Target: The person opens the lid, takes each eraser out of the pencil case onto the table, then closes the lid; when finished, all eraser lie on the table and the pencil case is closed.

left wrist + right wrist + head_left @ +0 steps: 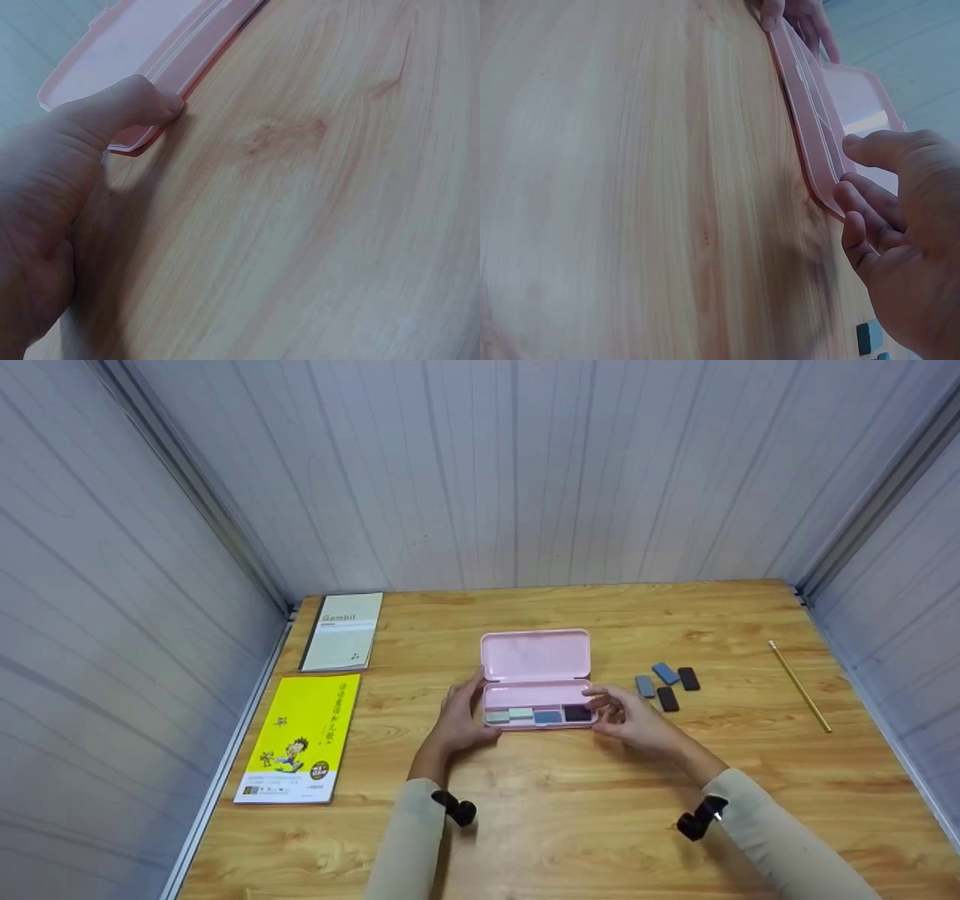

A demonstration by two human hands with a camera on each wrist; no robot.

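Observation:
An opened pink pencil case (536, 655) lies on the table, its lid tipped back. Along its front compartments sit pale green erasers (520, 713), a blue eraser (547, 717) and a black eraser (577, 713). My left hand (459, 715) grips the case's left end; in the left wrist view the thumb (157, 109) presses its front edge. At the right end, my right hand (632, 721) reaches over the rim beside the black eraser. Its fingers are loosely bent, and the right wrist view shows nothing held between them.
Several loose blue and black erasers (667, 699) lie right of the case. Farther right is a yellow pencil (800, 687). On the left, a yellow book (300, 735) lies before a pale notebook (343, 631). White panel walls (517, 472) enclose the wooden table (570, 825).

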